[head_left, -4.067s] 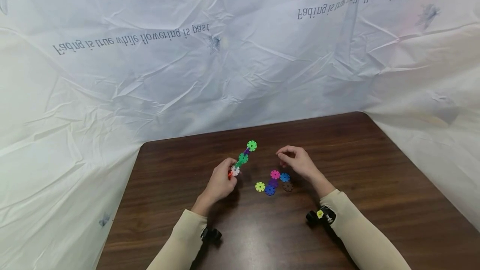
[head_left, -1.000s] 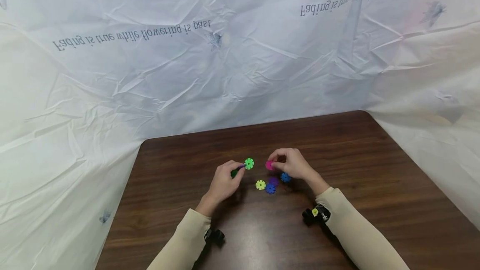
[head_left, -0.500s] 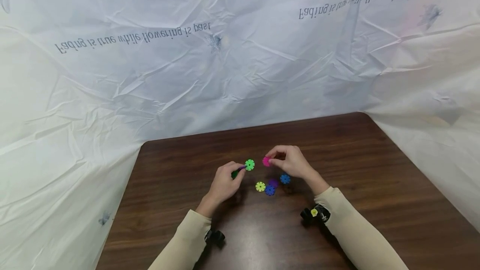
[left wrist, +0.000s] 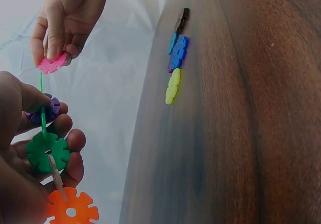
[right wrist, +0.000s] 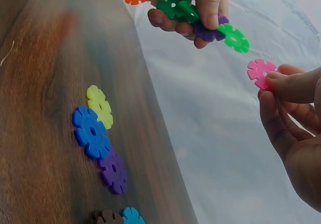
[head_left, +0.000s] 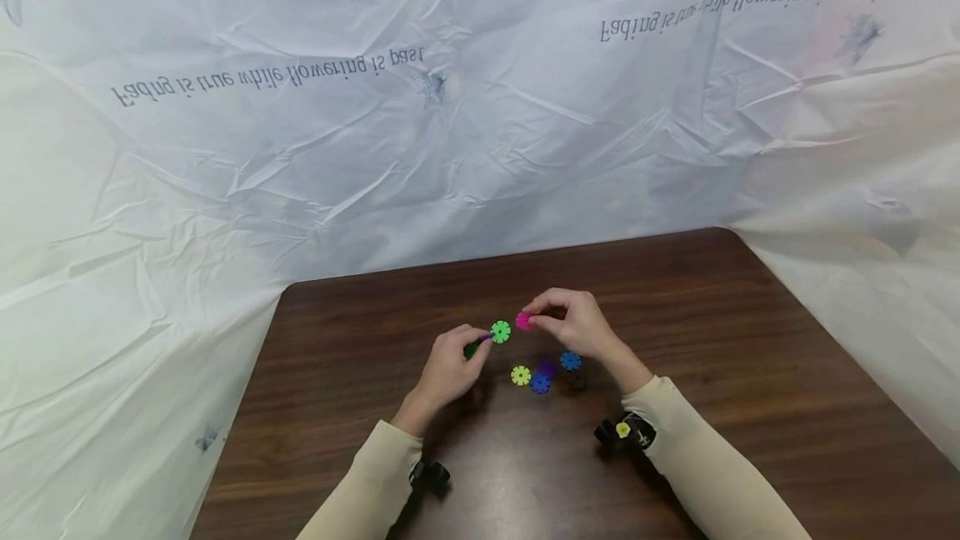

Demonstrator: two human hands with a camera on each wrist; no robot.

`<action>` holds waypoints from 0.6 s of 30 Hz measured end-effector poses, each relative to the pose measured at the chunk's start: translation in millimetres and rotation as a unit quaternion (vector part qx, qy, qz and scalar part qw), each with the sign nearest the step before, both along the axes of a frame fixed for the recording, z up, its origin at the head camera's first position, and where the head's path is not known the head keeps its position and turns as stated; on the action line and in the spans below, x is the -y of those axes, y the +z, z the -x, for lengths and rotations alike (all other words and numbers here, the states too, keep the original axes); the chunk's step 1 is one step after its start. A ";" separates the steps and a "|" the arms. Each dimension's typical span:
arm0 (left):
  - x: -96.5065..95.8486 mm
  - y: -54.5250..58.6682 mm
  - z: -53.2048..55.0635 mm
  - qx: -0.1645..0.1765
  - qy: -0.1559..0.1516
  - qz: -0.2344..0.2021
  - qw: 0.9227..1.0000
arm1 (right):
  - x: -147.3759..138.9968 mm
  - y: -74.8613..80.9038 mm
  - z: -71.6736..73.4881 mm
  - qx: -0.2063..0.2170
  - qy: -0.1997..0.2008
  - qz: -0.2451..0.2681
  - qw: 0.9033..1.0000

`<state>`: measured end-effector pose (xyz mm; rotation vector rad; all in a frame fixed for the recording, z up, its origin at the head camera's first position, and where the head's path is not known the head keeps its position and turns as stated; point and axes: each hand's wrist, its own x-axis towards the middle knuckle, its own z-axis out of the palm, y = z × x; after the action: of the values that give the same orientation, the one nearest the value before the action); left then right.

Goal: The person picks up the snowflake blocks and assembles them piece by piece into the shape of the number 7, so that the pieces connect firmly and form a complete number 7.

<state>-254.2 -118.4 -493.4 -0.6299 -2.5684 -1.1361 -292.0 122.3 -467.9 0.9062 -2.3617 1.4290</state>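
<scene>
My left hand grips a chain of interlocking notched plastic discs, thumb and fingers pinching it at the purple disc. A light green disc sticks out at the chain's right end. Behind the grip run a dark green disc, a white disc seen edge-on and an orange disc. Between thumb and fingertips, my right hand pinches a pink disc. A small gap separates the pink disc from the light green one in the head and right wrist views.
On the brown wooden table lie loose discs: yellow, blue overlapping purple, light blue and brown. White printed sheeting hangs behind the table and along its sides.
My right hand, bare at first, has picked the pink disc off the table and carried it left towards the light green disc. My left hand's hold has moved up the chain, towards the light green end.
</scene>
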 end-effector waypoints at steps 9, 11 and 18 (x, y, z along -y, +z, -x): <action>2.4 4.3 -2.4 -0.004 0.000 0.011 1.000 | 8.6 2.0 -0.2 -0.035 0.021 0.007 0.999; 2.7 5.5 -3.3 -0.005 -0.005 0.011 1.000 | 10.2 2.2 -0.3 -0.040 0.021 0.002 0.999; 3.7 6.4 -4.9 0.005 -0.009 0.019 1.000 | 14.3 0.7 -1.8 -0.047 0.017 -0.007 0.999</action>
<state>-249.3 -122.1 -487.0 -0.6599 -2.6033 -1.1007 -290.2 108.1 -467.3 0.9995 -2.3009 1.3537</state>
